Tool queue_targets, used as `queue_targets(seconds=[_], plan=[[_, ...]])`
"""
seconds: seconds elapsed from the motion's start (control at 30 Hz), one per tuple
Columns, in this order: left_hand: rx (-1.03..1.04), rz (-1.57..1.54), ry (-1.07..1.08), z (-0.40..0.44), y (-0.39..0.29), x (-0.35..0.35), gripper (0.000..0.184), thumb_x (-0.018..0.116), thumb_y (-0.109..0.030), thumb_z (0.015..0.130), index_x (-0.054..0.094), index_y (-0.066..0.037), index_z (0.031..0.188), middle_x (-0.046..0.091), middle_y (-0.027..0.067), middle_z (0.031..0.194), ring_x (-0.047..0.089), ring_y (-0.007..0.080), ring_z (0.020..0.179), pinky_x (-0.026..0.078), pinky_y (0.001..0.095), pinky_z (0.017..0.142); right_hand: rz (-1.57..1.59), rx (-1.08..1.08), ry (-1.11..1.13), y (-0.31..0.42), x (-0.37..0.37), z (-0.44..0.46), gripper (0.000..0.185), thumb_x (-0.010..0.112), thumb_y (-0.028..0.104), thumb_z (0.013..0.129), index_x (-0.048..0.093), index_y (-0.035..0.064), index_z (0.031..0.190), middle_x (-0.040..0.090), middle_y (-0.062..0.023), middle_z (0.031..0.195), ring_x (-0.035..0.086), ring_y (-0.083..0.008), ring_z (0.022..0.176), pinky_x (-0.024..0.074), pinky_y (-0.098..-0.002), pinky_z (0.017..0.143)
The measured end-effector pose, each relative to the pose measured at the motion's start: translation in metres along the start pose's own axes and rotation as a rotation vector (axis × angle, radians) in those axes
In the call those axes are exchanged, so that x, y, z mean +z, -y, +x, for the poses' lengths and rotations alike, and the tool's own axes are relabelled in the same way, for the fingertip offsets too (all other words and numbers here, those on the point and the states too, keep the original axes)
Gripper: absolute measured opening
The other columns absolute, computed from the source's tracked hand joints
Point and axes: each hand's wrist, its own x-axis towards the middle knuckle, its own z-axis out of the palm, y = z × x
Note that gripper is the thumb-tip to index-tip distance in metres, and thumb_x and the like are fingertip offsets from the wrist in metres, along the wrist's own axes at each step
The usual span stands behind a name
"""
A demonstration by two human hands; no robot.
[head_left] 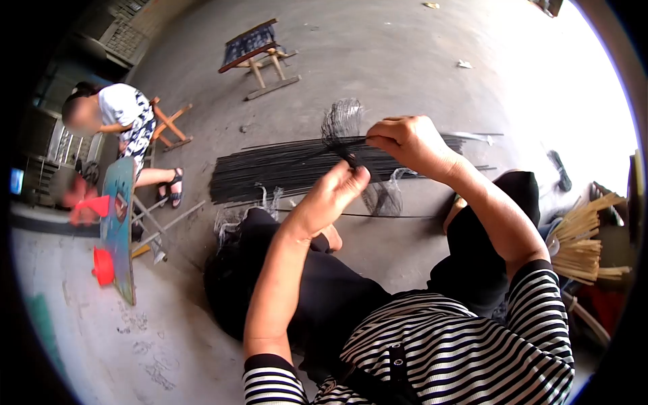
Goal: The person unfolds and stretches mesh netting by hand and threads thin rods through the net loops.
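Note:
My left hand [332, 196] is closed, its thumb and fingers pinching a bundle of thin dark strands [343, 121]. The bundle fans out in a loose, see-through loop above the fingers, and more fine strands hang below, between my hands. My right hand [410, 143] is closed too, fingertips pinched at the bundle's right side; the exact grip point is partly hidden. On the floor beneath both hands lies a wide row of long, thin black rods [260, 170]. Wispy, pale transparent plastic [270, 198] lies by the rods' near edge, close to my left knee.
A folding stool [255, 50] stands beyond the rods. At left, another person [125, 111] sits by a tilted blue-green folding table [120, 226] with red objects. Straw bristles [586, 239] stick out near my right elbow, and a dark shoe [559, 170] lies farther out.

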Motion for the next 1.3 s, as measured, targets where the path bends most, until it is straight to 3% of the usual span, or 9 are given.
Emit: queue_targets(seconds=[0.07, 0.2, 0.37, 0.47, 0.5, 0.63, 1.1, 1.27, 1.3], plan=[[0.086, 0.7, -0.031, 0.0, -0.038, -0.007, 0.037, 0.057, -0.032, 0.093, 0.061, 0.003, 0.104, 0.066, 0.0098, 0.089, 0.062, 0.0148, 0.082, 0.05, 0.0277, 0.073, -0.128, -0.094, -0.031, 0.0, -0.006, 0.003, 0.012, 0.063, 0.018, 0.081, 0.065, 0.0069, 0.085, 0.065, -0.0069, 0.079, 0.063, -0.027, 0.074, 0.051, -0.0349, 0.066], [0.276, 0.924, -0.362, 0.037, -0.093, -0.019, 0.05, 0.063, -0.04, 0.086, 0.061, 0.007, 0.104, 0.067, 0.0144, 0.079, 0.065, 0.0237, 0.065, 0.051, 0.0331, 0.061, -0.325, -0.135, -0.012, -0.001, -0.011, 0.008, 0.005, 0.06, 0.011, 0.076, 0.059, 0.0073, 0.078, 0.061, -0.0042, 0.074, 0.063, -0.023, 0.075, 0.0509, -0.0344, 0.064], [0.091, 0.779, -0.074, 0.089, -0.052, -0.023, 0.108, 0.064, -0.066, 0.074, 0.029, 0.019, 0.131, 0.061, 0.0302, 0.098, 0.062, 0.0313, 0.095, 0.049, 0.0344, 0.08, -0.366, -0.09, -0.037, -0.007, -0.009, 0.007, 0.003, 0.058, 0.006, 0.074, 0.058, 0.0067, 0.077, 0.06, -0.0044, 0.072, 0.063, -0.023, 0.075, 0.0513, -0.0339, 0.064], [0.19, 0.512, -0.028, 0.099, -0.041, -0.022, 0.098, 0.072, -0.047, 0.078, 0.025, 0.017, 0.135, 0.062, 0.0111, 0.09, 0.057, 0.0144, 0.084, 0.046, 0.027, 0.078, -0.335, -0.007, -0.044, 0.002, -0.006, 0.006, 0.005, 0.059, 0.006, 0.073, 0.059, 0.0064, 0.078, 0.061, -0.0052, 0.073, 0.063, -0.024, 0.074, 0.0515, -0.0343, 0.064], [0.467, 0.622, -0.113, 0.103, -0.038, -0.019, 0.068, 0.069, -0.036, 0.084, 0.045, 0.012, 0.126, 0.056, 0.0008, 0.074, 0.051, 0.0086, 0.071, 0.045, 0.0227, 0.067, -0.314, -0.054, -0.09, 0.005, -0.003, 0.006, 0.005, 0.06, 0.005, 0.073, 0.059, 0.0062, 0.078, 0.062, -0.0059, 0.074, 0.064, -0.0246, 0.073, 0.0515, -0.0348, 0.063], [0.349, 0.415, 0.069, 0.098, -0.047, -0.017, 0.026, 0.054, -0.023, 0.095, 0.064, -0.003, 0.082, 0.05, -0.0044, 0.067, 0.043, 0.003, 0.058, 0.037, 0.0187, 0.051, -0.242, 0.004, -0.074, 0.012, 0.01, 0.001, 0.005, 0.059, 0.003, 0.074, 0.059, 0.0066, 0.077, 0.063, -0.0061, 0.075, 0.064, -0.0257, 0.074, 0.0514, -0.0353, 0.062], [0.554, 0.355, -0.196, 0.058, -0.051, 0.037, 0.03, 0.054, -0.03, 0.095, 0.063, -0.004, 0.083, 0.056, -0.0013, 0.07, 0.051, 0.007, 0.061, 0.044, 0.0218, 0.056, 0.088, 0.201, -0.066, 0.019, -0.015, -0.026, 0.018, 0.068, 0.02, 0.081, 0.066, 0.0066, 0.092, 0.066, -0.009, 0.072, 0.065, -0.0244, 0.066, 0.0509, -0.0328, 0.062], [0.627, 0.792, -0.258, 0.049, -0.012, 0.042, 0.031, 0.06, -0.03, 0.092, 0.064, 0.001, 0.091, 0.062, 0.0054, 0.069, 0.055, 0.0113, 0.062, 0.046, 0.0262, 0.06, 0.118, 0.16, -0.124, 0.007, -0.022, -0.045, 0.014, 0.066, 0.017, 0.082, 0.066, 0.0058, 0.091, 0.065, -0.0092, 0.071, 0.065, -0.024, 0.064, 0.0504, -0.0338, 0.06], [0.62, 0.845, -0.323, 0.048, -0.002, 0.038, 0.034, 0.06, -0.034, 0.091, 0.062, -0.001, 0.085, 0.058, 0.0118, 0.063, 0.055, 0.0243, 0.057, 0.044, 0.0322, 0.053, 0.127, 0.17, -0.123, 0.004, -0.024, -0.048, 0.013, 0.066, 0.016, 0.082, 0.065, 0.0054, 0.09, 0.065, -0.0091, 0.07, 0.065, -0.0242, 0.063, 0.0504, -0.034, 0.06]])
